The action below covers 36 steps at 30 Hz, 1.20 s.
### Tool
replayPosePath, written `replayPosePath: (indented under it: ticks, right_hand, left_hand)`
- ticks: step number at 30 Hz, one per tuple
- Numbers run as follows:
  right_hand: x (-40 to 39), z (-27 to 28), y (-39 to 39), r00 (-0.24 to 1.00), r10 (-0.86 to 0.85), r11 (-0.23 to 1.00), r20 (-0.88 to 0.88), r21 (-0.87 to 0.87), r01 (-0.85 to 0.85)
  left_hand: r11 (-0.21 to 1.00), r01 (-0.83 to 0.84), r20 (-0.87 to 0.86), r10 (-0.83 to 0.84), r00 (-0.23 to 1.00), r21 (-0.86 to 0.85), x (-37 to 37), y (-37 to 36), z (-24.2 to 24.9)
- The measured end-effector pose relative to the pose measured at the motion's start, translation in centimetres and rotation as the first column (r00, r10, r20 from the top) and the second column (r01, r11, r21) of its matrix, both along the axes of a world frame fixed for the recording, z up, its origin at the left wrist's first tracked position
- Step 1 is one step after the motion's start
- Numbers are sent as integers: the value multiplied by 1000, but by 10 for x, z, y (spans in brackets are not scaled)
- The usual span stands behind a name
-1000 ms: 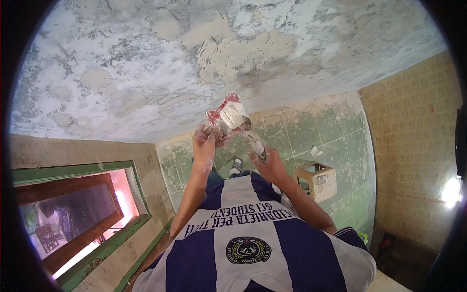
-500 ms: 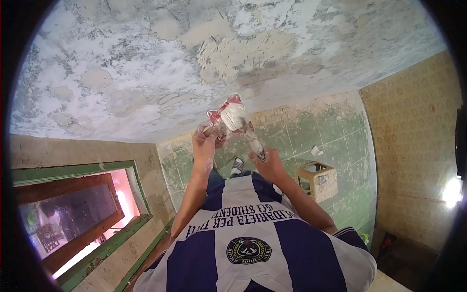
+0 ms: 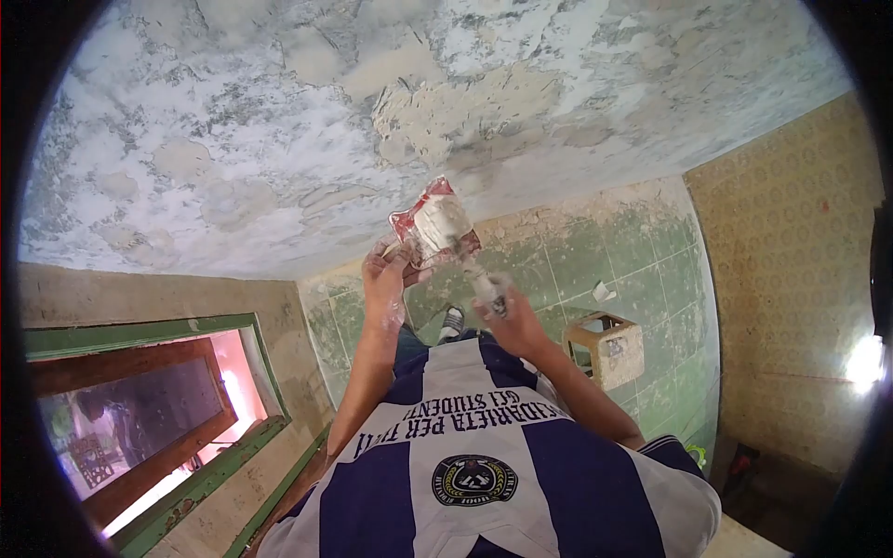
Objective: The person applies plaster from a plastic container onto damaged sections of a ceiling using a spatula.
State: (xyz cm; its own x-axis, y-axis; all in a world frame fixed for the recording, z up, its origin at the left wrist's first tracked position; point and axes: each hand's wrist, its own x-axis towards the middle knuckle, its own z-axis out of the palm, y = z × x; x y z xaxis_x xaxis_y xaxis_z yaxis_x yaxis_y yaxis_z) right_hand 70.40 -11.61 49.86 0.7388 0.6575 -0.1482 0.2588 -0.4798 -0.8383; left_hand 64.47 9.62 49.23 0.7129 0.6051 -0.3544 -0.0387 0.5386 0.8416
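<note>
My left hand [image 3: 391, 272] holds a red-and-clear plastic packet [image 3: 409, 223] by its lower left side. A lump of whitish paste [image 3: 441, 221] lies on the packet. In my right hand [image 3: 504, 307] is a small putty knife [image 3: 483, 279], its handle gripped and its blade end at the packet's lower right edge. The knife and the fingers around it are blurred. Both hands are raised in front of the patchy plastered wall [image 3: 465, 112], apart from each other.
A worn stool [image 3: 619, 353] stands on the right by the green tiles [image 3: 642, 251]. At lower left is a green-framed window [image 3: 139, 325]. My foot [image 3: 451, 321] shows below the hands. A brown patterned wall [image 3: 791, 260] is at the right.
The packet in my left hand has shifted slightly left. My right hand has moved slightly, with the knife's handle turned and now blurred.
</note>
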Motion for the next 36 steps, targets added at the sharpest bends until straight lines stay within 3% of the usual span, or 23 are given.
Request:
replayPosePath:
  ticks: [1,2,4,5,7,9,11,13,20,22,23,25,27,29,30,32,34,36]
  right_hand:
    - [-1,5,-4,996,-74,980,-49,179,82]
    - [2,5,-11,996,-72,981,-52,174,81]
    - [15,6,-26,894,-83,939,-440,267,218]
    - [25,9,-35,895,-80,939,-440,267,216]
    - [46,24,-49,843,94,969,-529,244,45]
    - [58,45,-52,831,117,973,-543,230,13]
    - [72,56,-49,868,132,985,-479,-33,-167]
    - [79,63,-42,879,167,977,-448,-46,-209]
    - [119,65,-21,896,320,907,-308,-176,-384]
    - [131,73,-13,910,320,892,-265,-238,-383]
    - [136,77,-9,922,320,877,-218,-299,-375]
    - [145,82,-3,916,346,885,-202,-253,-390]
    - [154,81,0,910,371,891,-184,-206,-404]
    - [161,76,3,885,464,878,32,-151,-455]
    - [159,80,5,882,470,875,33,-150,-461]
    - [148,97,7,906,390,913,164,62,-404]
    - [138,113,3,914,374,925,159,10,-380]
    - [126,114,-3,923,353,935,154,-43,-351]
  left_hand:
    - [1000,-11,-8,11,1000,-3,-3,1,0]
    - [1000,-13,-11,13,1000,-7,-5,3,2]
    - [998,42,-31,-43,999,-40,-3,15,8]
    - [998,39,-30,-41,999,-41,-3,22,4]
    - [994,104,-78,-101,992,29,-4,34,-3]
    - [989,139,-69,-136,988,53,-2,41,8]
    - [981,177,-59,-173,983,79,3,46,13]
    - [957,223,-88,-210,974,183,6,48,13]
    - [921,340,-16,-343,939,189,7,48,15]
    - [862,364,4,-391,920,353,4,48,3]
    - [864,360,4,-386,922,351,1,50,-2]
    - [789,423,-24,-462,887,445,-4,54,-2]
    - [793,405,-37,-438,898,454,-7,53,4]
    - [797,386,-50,-412,910,464,-9,51,16]
    - [803,390,-62,-408,911,451,-9,51,22]
    - [810,390,-72,-401,913,438,-7,49,25]
    - [890,315,-5,-332,943,330,-5,47,26]
    - [895,328,-42,-331,943,302,-3,50,14]
